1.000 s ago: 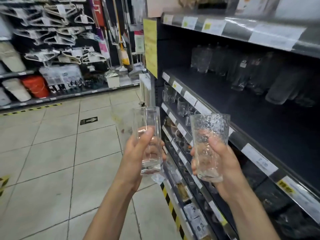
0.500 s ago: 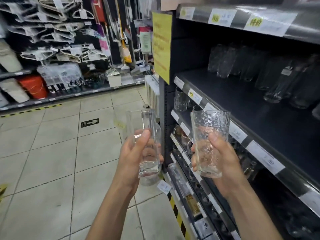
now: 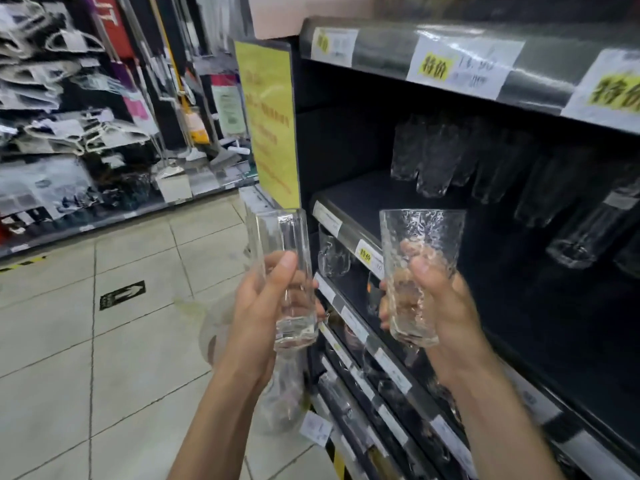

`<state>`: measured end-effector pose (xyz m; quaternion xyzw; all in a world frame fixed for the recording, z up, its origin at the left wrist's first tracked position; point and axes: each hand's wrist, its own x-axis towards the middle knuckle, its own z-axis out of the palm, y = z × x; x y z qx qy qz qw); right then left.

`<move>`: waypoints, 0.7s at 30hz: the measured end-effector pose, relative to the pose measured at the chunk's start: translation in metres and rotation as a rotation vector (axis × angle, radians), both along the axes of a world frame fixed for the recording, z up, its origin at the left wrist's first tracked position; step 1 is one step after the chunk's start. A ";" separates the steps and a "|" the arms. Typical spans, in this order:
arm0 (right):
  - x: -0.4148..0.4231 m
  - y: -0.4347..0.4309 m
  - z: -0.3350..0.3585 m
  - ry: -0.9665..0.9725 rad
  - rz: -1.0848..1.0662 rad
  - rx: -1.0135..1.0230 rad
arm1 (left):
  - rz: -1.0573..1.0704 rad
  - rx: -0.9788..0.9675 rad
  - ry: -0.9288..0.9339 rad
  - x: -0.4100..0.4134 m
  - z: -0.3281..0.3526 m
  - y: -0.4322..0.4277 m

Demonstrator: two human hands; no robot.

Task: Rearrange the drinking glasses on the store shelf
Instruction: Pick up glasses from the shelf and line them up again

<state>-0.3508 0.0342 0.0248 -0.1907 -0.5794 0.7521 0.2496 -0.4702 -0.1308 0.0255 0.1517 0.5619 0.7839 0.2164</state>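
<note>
Holding upright: left grip (image 3: 263, 306) wraps smooth square-sided glass (image 3: 281, 237); right grip (image 3: 446, 306) wraps dimpled round tumbler (image 3: 422, 230).

Left hand (image 3: 263, 306) grips smooth glass (image 3: 284, 268); right hand (image 3: 440, 306) grips textured glass (image 3: 420, 258).

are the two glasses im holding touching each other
Apart. The head view shows the smooth glass in the left hand and the textured glass in the right hand with a shelf edge showing between them.
</note>
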 end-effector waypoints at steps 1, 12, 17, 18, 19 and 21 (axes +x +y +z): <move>-0.005 0.007 0.001 -0.018 -0.033 0.014 | -0.032 0.006 -0.003 -0.008 0.001 0.011; -0.020 0.050 0.006 -0.099 -0.534 0.072 | -0.477 0.026 0.006 -0.077 0.005 0.124; -0.028 0.049 0.003 -0.146 -0.802 0.093 | -0.723 0.019 0.021 -0.105 0.007 0.160; -0.031 0.048 0.004 -0.147 -0.855 0.092 | -0.760 0.016 0.038 -0.111 0.007 0.167; -0.035 0.048 0.006 -0.151 -0.904 0.086 | -0.794 0.016 0.061 -0.117 0.008 0.174; -0.045 0.049 0.006 -0.191 -0.961 0.104 | -0.838 0.011 0.122 -0.128 0.009 0.187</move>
